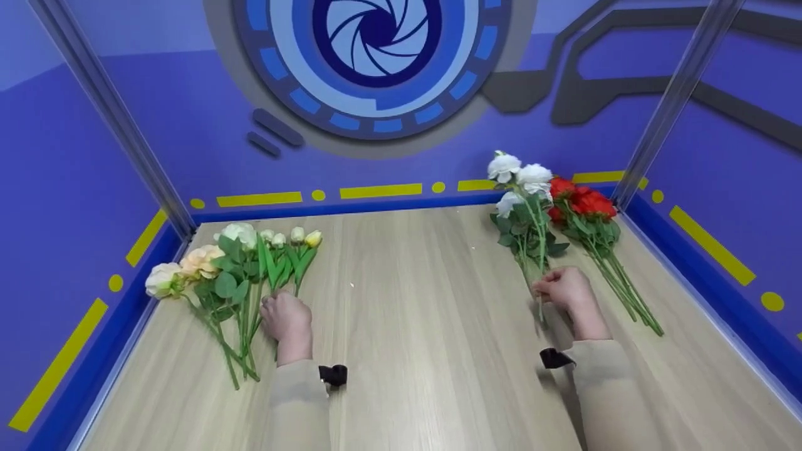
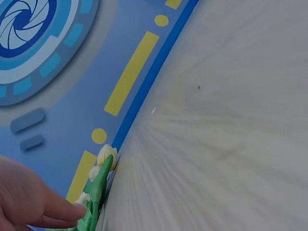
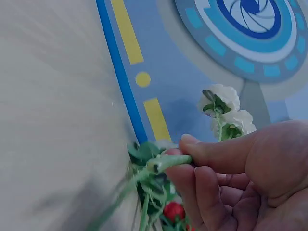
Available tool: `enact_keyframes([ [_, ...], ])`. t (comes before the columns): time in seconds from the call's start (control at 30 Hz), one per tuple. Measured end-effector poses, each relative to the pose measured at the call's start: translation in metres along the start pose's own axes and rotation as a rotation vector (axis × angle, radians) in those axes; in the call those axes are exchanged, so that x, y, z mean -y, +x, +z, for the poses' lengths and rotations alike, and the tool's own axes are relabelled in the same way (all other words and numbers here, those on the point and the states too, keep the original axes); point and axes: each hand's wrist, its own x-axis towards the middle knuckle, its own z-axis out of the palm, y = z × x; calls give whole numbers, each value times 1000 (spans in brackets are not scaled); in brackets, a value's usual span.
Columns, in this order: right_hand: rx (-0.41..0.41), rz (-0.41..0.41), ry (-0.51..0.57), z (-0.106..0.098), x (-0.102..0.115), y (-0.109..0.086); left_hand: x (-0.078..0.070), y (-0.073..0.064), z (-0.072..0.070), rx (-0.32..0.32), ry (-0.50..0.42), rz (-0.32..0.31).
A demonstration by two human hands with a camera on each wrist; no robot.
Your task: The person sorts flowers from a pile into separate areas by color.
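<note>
On the right, my right hand [image 1: 567,294] pinches the lower stem of a white rose [image 1: 534,176] between thumb and index finger. The cut end of that stem [image 3: 166,163] points toward the camera in the right wrist view. Other white roses [image 1: 503,168] are beside it, their leaves overlapping. On the left, my left hand [image 1: 288,319] has its fingers curled at the stems of the tulips [image 1: 297,235]. Thumb and finger meet beside a green tulip leaf [image 2: 99,185] in the left wrist view; the exact contact is partly hidden.
Left of the tulips lie a peach flower [image 1: 202,261] and pale flowers [image 1: 165,280], their stems crossing toward the front. Red flowers [image 1: 592,203] lie at the far right with long stems. Blue panels [image 1: 376,169] wall in the wooden table [image 1: 407,326].
</note>
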Motion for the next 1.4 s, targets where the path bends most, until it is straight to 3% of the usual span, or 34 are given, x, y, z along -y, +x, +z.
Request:
enact_keyframes([
  [0.13, 3, 44, 16, -7, -12, 2, 5, 0, 1, 38, 51, -14],
  [0.47, 16, 134, -16, -8, -23, 3, 10, -2, 1, 20, 63, 26],
  [0.6, 18, 142, -69, -9, -23, 3, 10, -3, -2, 58, 39, 21],
  [0.7, 12, 130, -134, -10, -23, 3, 9, -4, -5, 122, 4, 32],
  [0.9, -40, 80, -255, -10, -23, 1, 3, 0, -13, 276, -120, 19],
  [1.1, -81, 53, -319, -6, -26, 1, 1, 3, -10, 418, -419, -107],
  [1.2, -89, 54, -338, -4, -27, 2, 2, 4, -7, 436, -521, -149],
  [1.4, -101, 60, -360, -2, -27, 2, 2, 4, -3, 456, -639, -190],
])
